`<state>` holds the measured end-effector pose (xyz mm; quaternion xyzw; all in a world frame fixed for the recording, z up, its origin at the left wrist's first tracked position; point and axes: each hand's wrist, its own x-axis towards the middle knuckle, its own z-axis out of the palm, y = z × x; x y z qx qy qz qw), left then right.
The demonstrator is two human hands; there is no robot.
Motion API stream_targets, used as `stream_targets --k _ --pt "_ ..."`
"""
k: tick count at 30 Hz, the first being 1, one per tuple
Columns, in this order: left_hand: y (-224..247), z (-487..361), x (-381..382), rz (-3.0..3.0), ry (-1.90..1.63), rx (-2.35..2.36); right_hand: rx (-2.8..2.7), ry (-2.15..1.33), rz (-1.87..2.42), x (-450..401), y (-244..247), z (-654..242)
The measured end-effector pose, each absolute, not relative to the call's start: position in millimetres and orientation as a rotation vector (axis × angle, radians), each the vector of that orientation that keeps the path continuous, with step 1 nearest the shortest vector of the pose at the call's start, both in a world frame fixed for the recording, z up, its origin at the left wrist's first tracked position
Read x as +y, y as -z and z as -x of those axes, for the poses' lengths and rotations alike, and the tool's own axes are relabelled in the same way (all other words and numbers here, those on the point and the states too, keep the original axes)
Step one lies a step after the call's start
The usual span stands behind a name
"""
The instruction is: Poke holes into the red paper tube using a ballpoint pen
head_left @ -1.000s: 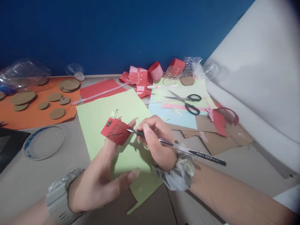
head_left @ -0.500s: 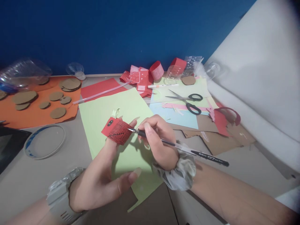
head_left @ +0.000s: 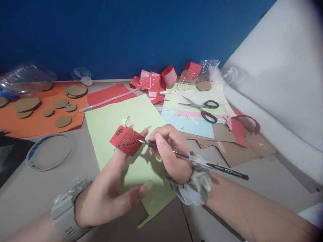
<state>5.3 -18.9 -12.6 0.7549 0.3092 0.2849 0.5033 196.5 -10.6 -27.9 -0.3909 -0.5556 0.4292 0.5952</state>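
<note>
A red paper band (head_left: 129,140) covered in fine black pen lines, with a black eye spot, is wrapped around the fingers of my left hand (head_left: 111,191). Those fingers are stretched out through it, and the thumb stands well apart. A small pale-green paper loop (head_left: 126,121) shows just beyond the band. My right hand (head_left: 172,151) is closed on a black gel pen (head_left: 207,163), whose tip meets the right part of the band or hovers just by it. Beneath both hands lies a light green paper sheet (head_left: 111,117).
Black-handled scissors (head_left: 209,111) lie on coloured papers at the right, near cut cardboard (head_left: 242,156). Red paper rolls (head_left: 169,75) stand at the back. Cardboard discs (head_left: 63,121) rest on orange paper (head_left: 78,126) at the left, with a tape ring (head_left: 69,151) in front.
Almost nothing differs. The rear end of the pen has shifted slightly right and down, while its tip stays at about the same place on the band.
</note>
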Motion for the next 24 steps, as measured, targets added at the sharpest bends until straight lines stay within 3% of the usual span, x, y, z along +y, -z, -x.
stream_targets --k 9,24 --pt "11 -6 -20 -1.809 -0.731 0.717 -1.230 -0.998 0.901 -8 30 -198" --pt "12 -19 -12 -1.483 -0.800 1.079 -1.387 -0.798 0.896 -15 24 -194"
